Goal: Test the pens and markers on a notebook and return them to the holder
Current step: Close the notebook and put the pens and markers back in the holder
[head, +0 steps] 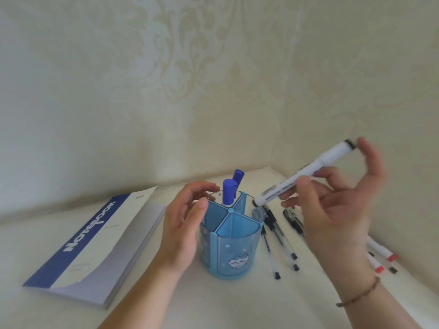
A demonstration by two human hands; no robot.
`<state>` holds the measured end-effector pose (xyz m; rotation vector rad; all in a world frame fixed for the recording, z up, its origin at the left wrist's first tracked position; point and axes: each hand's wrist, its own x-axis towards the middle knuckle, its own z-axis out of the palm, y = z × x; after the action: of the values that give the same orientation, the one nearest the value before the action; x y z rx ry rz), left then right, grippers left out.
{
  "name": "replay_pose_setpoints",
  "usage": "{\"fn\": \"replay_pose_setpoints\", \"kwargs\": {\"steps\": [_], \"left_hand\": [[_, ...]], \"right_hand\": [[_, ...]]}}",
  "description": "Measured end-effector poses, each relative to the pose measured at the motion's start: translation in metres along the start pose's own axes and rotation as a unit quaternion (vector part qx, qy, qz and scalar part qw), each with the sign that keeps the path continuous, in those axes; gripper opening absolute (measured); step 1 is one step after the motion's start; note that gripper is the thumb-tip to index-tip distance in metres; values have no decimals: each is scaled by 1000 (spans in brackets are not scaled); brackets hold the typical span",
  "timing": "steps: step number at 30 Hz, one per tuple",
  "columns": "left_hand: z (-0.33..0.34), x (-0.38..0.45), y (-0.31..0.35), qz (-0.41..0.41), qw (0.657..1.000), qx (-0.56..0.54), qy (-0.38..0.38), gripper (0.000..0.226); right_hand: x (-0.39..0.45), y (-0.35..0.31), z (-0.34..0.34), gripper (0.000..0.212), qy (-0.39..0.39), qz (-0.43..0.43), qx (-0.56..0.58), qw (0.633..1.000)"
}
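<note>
A round blue holder (234,252) with several compartments stands at the centre of the table. Two blue-capped markers (228,191) stand in its far compartment. My left hand (184,224) curls around the holder's left side, thumb at the rim. My right hand (332,207) pinches a white marker (301,174) with a black cap, slanted, its lower end just over the holder's right rim. A closed notebook (95,241) with a blue and white cover lies to the left.
Several clear gel pens with black tips (276,236) lie on the table right of the holder. Red-capped markers (382,257) lie further right, partly behind my right wrist. Patterned walls meet in a corner close behind the table.
</note>
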<state>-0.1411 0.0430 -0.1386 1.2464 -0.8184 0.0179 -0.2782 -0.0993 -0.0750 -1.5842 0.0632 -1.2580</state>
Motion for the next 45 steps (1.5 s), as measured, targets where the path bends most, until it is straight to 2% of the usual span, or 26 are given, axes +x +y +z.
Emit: {"fn": "replay_pose_setpoints", "kwargs": {"steps": [2, 5, 7, 9, 11, 13, 16, 18, 21, 25, 28, 33, 37, 42, 45], "left_hand": [[1, 0, -1, 0, 1000, -1, -4, 40], [1, -1, -1, 3, 1000, -2, -2, 40], [0, 0, -2, -1, 1000, 0, -1, 39], [-1, 0, -3, -5, 1000, -4, -3, 39], [-1, 0, -4, -5, 1000, -10, -4, 39], [-1, 0, -4, -3, 1000, -13, -6, 38], [0, 0, -4, -1, 1000, -11, -7, 39], [-1, 0, -5, -1, 1000, -10, -6, 40], [-2, -1, -5, -1, 1000, -10, -4, 40], [-2, 0, -5, -4, 1000, -11, -4, 40], [-3, 0, -6, -3, 1000, -11, -6, 41], [-3, 0, -5, -3, 1000, -15, -6, 37], [-2, 0, -3, 3, 1000, -17, -10, 32], [-2, 0, -3, 4, 1000, -17, -13, 32], [-3, 0, -3, 3, 1000, -17, -11, 32]], "right_hand": [[-4, 9, 2, 70, -59, 12, -41, 997], [-6, 16, -5, 42, -115, -10, -160, 980], [2, 17, -17, 26, -77, -11, -192, 978], [16, 20, -38, 20, -2, 23, -247, 969], [29, 32, -65, 21, 8, 82, -364, 928], [36, 51, -86, 22, -47, 162, -483, 859], [35, 72, -99, 22, -125, 264, -576, 763], [34, 75, -98, 18, -164, 291, -606, 721], [35, 76, -99, 13, -181, 289, -599, 724], [33, 72, -96, 24, -232, 302, -526, 761], [34, 69, -94, 26, -233, 282, -533, 763], [30, 74, -84, 12, -244, 280, -589, 718], [25, 72, -74, 17, -238, 235, -668, 664], [18, 63, -65, 28, -259, 224, -694, 634], [19, 58, -65, 38, -254, 263, -671, 645]]}}
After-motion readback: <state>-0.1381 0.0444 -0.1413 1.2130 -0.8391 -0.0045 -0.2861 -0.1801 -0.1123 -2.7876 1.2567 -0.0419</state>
